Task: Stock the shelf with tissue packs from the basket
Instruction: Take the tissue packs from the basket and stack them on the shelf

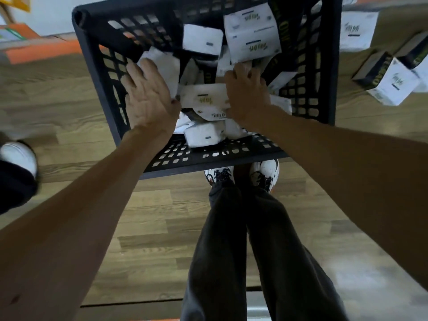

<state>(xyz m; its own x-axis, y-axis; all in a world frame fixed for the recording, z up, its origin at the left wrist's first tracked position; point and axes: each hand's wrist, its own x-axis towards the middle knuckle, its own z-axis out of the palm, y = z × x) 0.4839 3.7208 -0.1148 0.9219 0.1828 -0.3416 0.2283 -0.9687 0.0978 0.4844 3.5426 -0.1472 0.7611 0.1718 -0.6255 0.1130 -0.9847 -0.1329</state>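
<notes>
Head camera looked straight down at a dark grey plastic basket with lattice walls (99,72), which stood on a brown wooden plank floor (69,107). The basket was full of white soft tissue packs with small dark and green print (203,133), lying in disorder, some flat and some tilted against the walls.

Both bare arms of the person reached down into the basket. The left hand (148,98) lay with its palm down and its fingers spread over a white tissue pack at the left side (166,66); its grip was wide and flat, and I could not tell if it really held this pack or only pressed on it. The right hand (247,93) had its fingers curled down among the packs in the middle, and it touched the right end of a long white tissue pack with green print (203,96), which lay between the two hands. How firmly it held it was hidden by the hand itself.

Outside the basket, on the floor at the right, more white and dark tissue packs (391,82) lay apart. Below the basket I saw dark trousers (231,239) and white patterned shoes (220,174).
</notes>
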